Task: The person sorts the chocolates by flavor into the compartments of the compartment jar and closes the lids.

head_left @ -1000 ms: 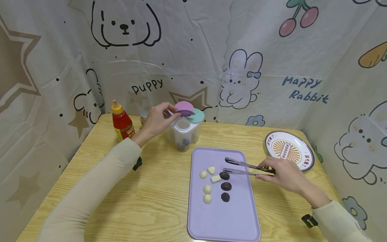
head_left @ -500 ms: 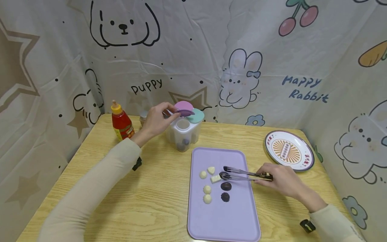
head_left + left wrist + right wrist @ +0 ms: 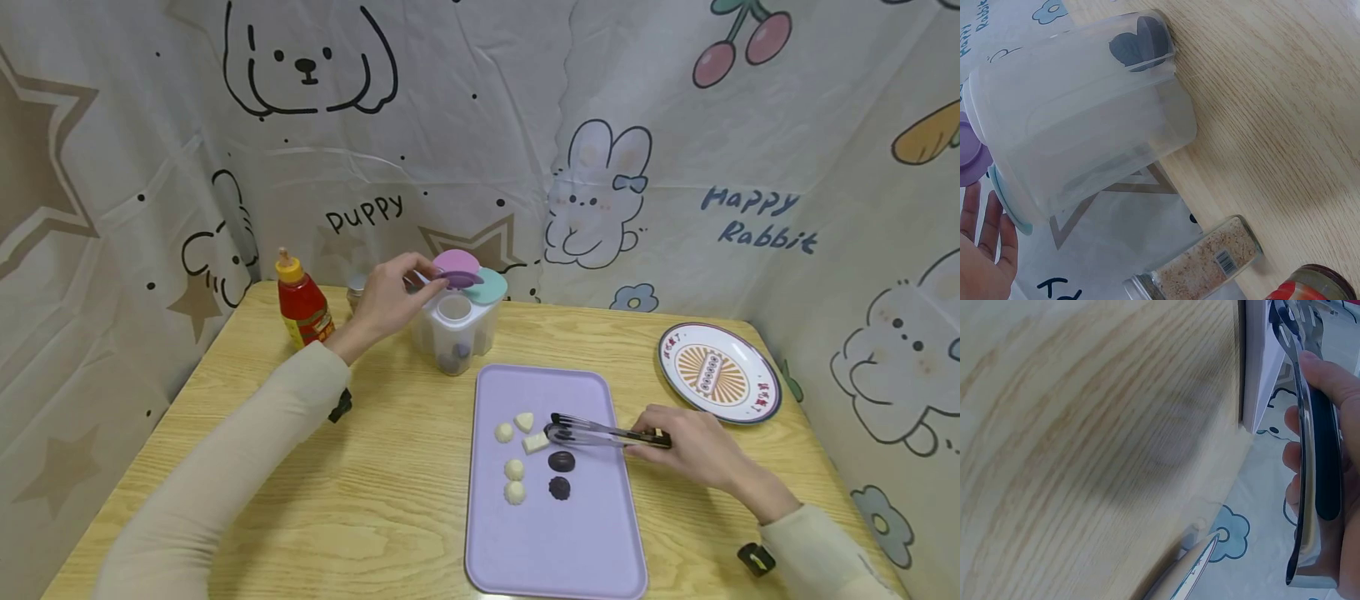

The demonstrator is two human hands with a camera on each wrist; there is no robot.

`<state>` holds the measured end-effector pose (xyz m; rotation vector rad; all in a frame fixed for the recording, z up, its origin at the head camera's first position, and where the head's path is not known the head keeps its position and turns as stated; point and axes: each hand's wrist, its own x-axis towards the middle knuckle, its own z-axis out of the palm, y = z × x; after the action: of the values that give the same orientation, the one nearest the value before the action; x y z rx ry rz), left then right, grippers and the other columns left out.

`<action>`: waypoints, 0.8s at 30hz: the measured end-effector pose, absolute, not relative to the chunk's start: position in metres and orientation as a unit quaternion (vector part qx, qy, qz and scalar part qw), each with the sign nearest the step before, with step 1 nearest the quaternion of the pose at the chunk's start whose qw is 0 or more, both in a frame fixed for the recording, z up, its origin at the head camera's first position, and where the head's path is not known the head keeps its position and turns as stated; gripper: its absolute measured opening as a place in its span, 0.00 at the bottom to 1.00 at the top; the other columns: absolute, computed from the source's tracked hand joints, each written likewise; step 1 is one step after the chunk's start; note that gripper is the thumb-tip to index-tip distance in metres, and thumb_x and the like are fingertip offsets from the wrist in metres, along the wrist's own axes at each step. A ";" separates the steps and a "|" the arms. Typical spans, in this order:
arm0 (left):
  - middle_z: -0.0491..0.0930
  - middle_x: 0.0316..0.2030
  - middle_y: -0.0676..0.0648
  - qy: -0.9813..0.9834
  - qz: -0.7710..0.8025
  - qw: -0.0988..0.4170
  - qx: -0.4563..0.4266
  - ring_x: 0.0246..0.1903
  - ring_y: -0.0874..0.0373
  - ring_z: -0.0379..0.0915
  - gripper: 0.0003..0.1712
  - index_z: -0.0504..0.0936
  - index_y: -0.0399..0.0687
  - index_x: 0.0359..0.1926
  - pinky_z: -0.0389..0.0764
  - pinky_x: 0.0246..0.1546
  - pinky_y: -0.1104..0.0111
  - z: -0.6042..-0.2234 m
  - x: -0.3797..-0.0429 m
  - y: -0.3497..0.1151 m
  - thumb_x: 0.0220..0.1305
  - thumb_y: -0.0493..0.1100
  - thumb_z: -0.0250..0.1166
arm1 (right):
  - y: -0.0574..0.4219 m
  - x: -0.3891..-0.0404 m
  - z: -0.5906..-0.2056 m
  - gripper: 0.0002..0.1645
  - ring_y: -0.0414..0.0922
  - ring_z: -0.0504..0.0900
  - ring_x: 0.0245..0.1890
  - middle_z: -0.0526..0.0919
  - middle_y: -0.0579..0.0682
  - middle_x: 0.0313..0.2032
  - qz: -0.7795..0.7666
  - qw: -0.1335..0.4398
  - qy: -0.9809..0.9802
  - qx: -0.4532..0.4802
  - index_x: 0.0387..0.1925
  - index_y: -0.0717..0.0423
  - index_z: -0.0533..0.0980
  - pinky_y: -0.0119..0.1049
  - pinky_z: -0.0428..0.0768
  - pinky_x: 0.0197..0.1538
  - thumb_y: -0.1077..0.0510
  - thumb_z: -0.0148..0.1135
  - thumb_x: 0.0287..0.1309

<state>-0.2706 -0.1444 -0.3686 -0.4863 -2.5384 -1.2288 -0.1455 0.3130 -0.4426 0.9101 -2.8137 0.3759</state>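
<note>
My left hand pinches a purple lid over the uncovered round mouth of a translucent divided container. A pink lid and a mint lid top its other parts. Dark pieces show through its wall in the left wrist view. My right hand grips metal tongs. Their tips are nearly closed around a dark chocolate, mostly hidden, on the lilac tray. A ridged oval chocolate and a round dark one lie nearer me. Several white chocolates lie to their left.
A red sauce bottle with a yellow cap stands at the back left, beside a glass jar of coarse grains. At the back right lies a patterned plate. A printed curtain encloses the wooden table.
The tongs have come down and toward me, and their spread arms have drawn together around the dark chocolate nearest the white bar. My left hand and the lid stay in place.
</note>
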 end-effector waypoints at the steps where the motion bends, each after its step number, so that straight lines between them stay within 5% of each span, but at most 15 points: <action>1: 0.88 0.46 0.41 -0.879 -0.425 0.139 -0.168 0.42 0.46 0.84 0.12 0.84 0.42 0.48 0.84 0.44 0.61 -0.369 -0.271 -0.144 0.71 0.45 0.71 | 0.313 -0.146 -0.443 0.12 0.24 0.66 0.25 0.77 0.26 0.27 0.127 0.081 -0.941 0.304 0.33 0.35 0.82 0.24 0.63 0.26 0.47 0.82 0.52; 24: 0.88 0.47 0.41 -0.880 -0.423 0.138 -0.166 0.43 0.46 0.84 0.12 0.84 0.43 0.48 0.83 0.43 0.63 -0.370 -0.271 -0.144 0.71 0.45 0.71 | 0.290 -0.179 -0.391 0.11 0.28 0.69 0.22 0.87 0.39 0.28 0.137 0.163 -0.918 0.335 0.31 0.44 0.85 0.25 0.67 0.25 0.54 0.83 0.51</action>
<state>-0.2709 -0.1444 -0.3695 -0.4788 -2.5459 -1.2242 -0.1790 0.2899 -0.3912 0.9553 -2.6174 0.3914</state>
